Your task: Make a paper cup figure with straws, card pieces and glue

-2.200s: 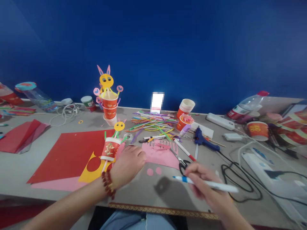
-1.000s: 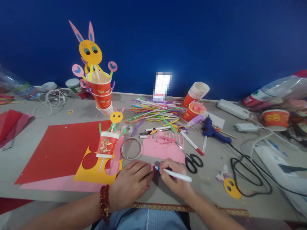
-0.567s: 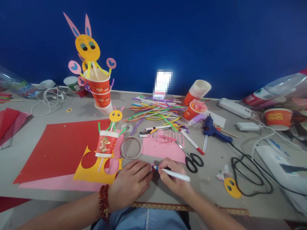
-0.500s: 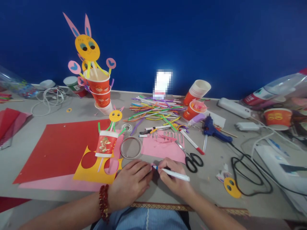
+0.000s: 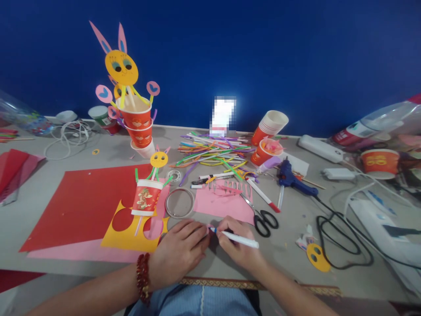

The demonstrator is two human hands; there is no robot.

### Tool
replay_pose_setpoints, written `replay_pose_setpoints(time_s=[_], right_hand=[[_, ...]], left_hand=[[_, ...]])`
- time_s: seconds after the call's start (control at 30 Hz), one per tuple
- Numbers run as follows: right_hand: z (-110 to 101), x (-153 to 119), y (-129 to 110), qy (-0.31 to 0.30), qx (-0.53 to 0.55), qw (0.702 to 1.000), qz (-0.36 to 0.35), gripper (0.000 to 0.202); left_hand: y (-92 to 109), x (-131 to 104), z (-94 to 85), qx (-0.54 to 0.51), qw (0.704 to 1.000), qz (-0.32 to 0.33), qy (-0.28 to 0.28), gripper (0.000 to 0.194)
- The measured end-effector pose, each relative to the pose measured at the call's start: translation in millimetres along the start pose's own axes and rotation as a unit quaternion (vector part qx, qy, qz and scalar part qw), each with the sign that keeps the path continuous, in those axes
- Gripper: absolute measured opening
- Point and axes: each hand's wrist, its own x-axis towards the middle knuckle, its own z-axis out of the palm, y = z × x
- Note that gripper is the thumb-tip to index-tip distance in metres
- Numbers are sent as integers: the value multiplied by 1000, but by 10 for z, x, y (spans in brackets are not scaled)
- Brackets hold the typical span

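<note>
pink cutout [image 5: 209, 228] mostly hidden under fingers [image 5: 197, 230], card [image 5: 222, 115] pixelated

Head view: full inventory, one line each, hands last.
Table: one, grey, under everything.
Paper sheet: one, red, left.
Cut sheet: one, yellow, by left hand.
Small cup figure: one, red, on cut sheet.
Tall cup figure: one, red with yellow face, rear left.
Straws: many, mixed colours, rear centre.
Tape ring: one, clear, centre.
Scissors: one, black handles, centre.
Glue gun: one, blue, right.
Pink circle: one, mostly hidden between hands.
Pen: one, white, right hand.
Left hand: pressing beside circle.
Right hand: gripping pen.
</note>
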Motion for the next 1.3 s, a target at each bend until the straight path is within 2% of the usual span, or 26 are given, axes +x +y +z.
replay_pose_setpoints(time_s=[0.5,0.87,1.07,1.3], right_hand=[[11,-2,36,28,-24,999,-30,13],[14,-36,64,42,-23,999,-16,14],[16,-51,86,72,18,997,-7,15],[13,-19,36,32,14,999,-36,13]], left_hand=[[-3,2,-13,5,1000,10,4,38],[-3,9,-21,9,1000,10,6,37],[-8,-6,8,9,1000,8,-2,39],[4,-5,8,-10,1000,5,24,30]])
